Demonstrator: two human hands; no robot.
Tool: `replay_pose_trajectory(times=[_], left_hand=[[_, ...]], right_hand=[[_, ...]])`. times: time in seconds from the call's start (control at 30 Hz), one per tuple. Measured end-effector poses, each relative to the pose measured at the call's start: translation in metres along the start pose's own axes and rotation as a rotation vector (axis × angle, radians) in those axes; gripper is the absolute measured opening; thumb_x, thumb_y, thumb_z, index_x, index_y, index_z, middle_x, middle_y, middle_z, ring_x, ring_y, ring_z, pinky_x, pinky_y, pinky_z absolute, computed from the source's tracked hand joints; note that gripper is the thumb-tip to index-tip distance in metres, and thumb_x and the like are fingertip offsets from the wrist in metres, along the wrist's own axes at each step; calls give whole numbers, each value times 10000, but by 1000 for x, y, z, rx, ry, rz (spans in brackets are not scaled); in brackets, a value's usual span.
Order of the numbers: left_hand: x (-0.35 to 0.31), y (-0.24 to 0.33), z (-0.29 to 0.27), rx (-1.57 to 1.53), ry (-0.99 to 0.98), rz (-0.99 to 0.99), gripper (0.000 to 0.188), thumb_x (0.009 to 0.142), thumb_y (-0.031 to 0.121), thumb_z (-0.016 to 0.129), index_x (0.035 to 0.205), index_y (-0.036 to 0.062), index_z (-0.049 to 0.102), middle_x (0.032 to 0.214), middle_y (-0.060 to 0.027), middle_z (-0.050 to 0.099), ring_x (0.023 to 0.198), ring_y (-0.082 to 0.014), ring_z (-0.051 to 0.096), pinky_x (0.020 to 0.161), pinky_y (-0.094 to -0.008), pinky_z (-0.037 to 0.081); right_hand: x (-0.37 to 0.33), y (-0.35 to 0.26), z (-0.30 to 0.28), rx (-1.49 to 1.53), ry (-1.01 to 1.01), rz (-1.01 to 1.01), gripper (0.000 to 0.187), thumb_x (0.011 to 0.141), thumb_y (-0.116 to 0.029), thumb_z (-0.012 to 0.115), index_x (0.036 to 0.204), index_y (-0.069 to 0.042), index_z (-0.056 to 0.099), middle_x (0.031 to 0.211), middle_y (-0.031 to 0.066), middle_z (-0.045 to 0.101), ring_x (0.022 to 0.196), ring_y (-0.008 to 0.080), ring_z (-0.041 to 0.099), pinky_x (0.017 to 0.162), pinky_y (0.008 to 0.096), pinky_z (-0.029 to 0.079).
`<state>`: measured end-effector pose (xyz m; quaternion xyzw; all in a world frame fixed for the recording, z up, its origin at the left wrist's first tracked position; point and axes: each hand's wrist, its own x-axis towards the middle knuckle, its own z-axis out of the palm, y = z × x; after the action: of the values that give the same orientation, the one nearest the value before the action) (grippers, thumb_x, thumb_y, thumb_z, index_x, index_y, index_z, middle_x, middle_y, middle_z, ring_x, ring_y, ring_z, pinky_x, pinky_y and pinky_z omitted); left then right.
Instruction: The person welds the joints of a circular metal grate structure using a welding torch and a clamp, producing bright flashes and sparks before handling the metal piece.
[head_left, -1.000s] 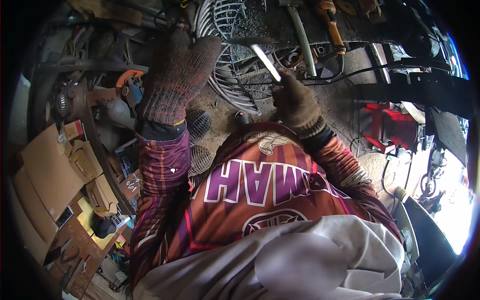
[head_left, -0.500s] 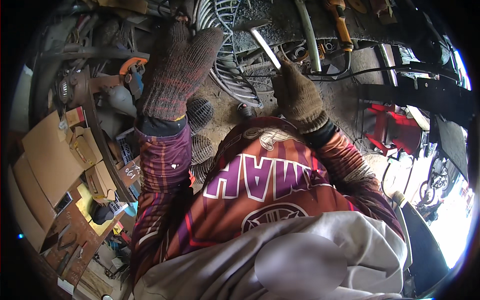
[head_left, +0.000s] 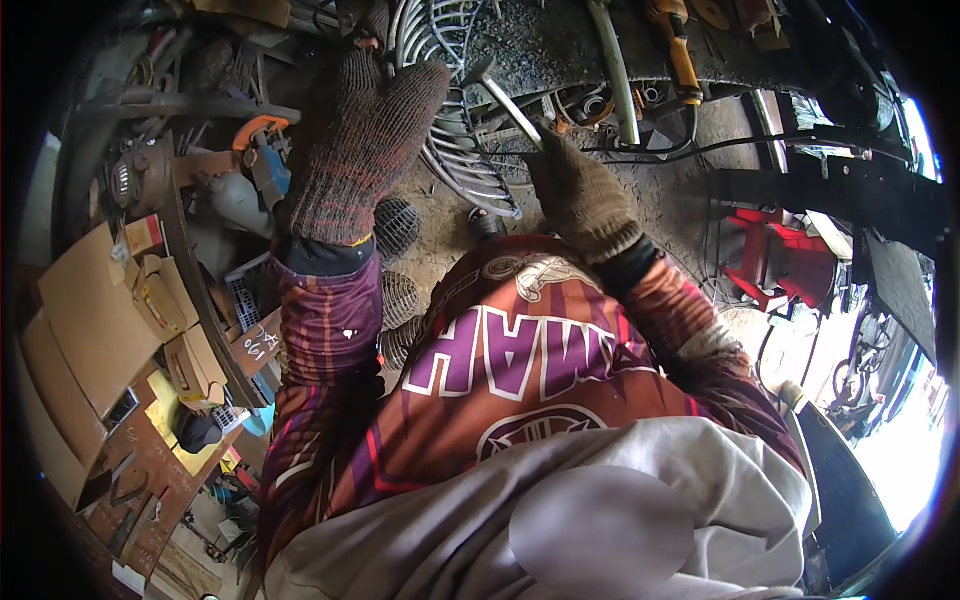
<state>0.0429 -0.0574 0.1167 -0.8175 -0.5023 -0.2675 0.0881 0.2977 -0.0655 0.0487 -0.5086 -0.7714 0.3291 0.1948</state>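
Note:
A brown knitted glove covers my right hand (head_left: 585, 195), which is closed round the pale handle of a hammer (head_left: 512, 112). The hammer's metal head lies up and to the left, beside a curved grille of ribbed metal bars (head_left: 470, 165). My left hand (head_left: 365, 150), in a dark grey-brown knitted glove, reaches up along the grille's left side. Its thumb points right against or just over the bars. The fingers bend at the top of the view, and what they hold there is not clear.
An orange-handled power tool (head_left: 680, 55) and a pale wooden handle (head_left: 615, 75) lie at the far right of the dark work surface. Round wire cages (head_left: 398, 228) are on the floor. Cardboard boxes (head_left: 95, 310) stand left, a red chair (head_left: 775, 260) right.
My right hand has shifted slightly left, and the hammer head has swung left and down toward the grille. My left hand has stayed nearly in place.

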Motion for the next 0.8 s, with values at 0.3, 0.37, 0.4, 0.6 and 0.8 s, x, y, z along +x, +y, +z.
replay_pose_trajectory(times=[0.3,0.37,0.4,0.6,0.8], left_hand=[[-27,-19,21,-441,19,-332,357,858,101,571,1208,168,596,1200,-134,560,1079,-317,568,920,-388,480],[-27,-17,20,-370,7,-283,362,857,97,568,1210,170,597,1203,-130,562,1088,-316,565,927,-389,476],[-25,-15,19,-306,-2,-250,365,854,91,568,1208,174,601,1203,-125,565,1093,-312,564,930,-389,475],[-7,-1,-4,142,-83,44,395,818,83,591,1195,201,616,1209,-103,578,1102,-312,560,937,-400,471],[-7,6,-4,119,-69,21,432,810,75,593,1220,212,592,1225,-126,558,1109,-335,543,939,-418,465]], right_hand=[[-2,-7,-1,1,87,-73,382,902,-208,583,1251,-64,521,722,144,595,616,281,615,560,374,479],[-6,-11,-11,179,77,-77,420,899,-208,586,1279,-56,492,720,150,594,599,263,608,554,351,481],[-9,-17,-19,207,95,-101,419,900,-202,583,1280,-54,487,721,151,592,598,259,606,552,348,480],[-12,-7,-10,-52,-130,69,437,887,-184,552,1306,-97,461,844,183,632,758,385,627,622,444,500],[-19,-11,-21,141,99,-131,454,923,-182,539,1343,-49,432,735,154,605,651,276,635,577,380,492]])
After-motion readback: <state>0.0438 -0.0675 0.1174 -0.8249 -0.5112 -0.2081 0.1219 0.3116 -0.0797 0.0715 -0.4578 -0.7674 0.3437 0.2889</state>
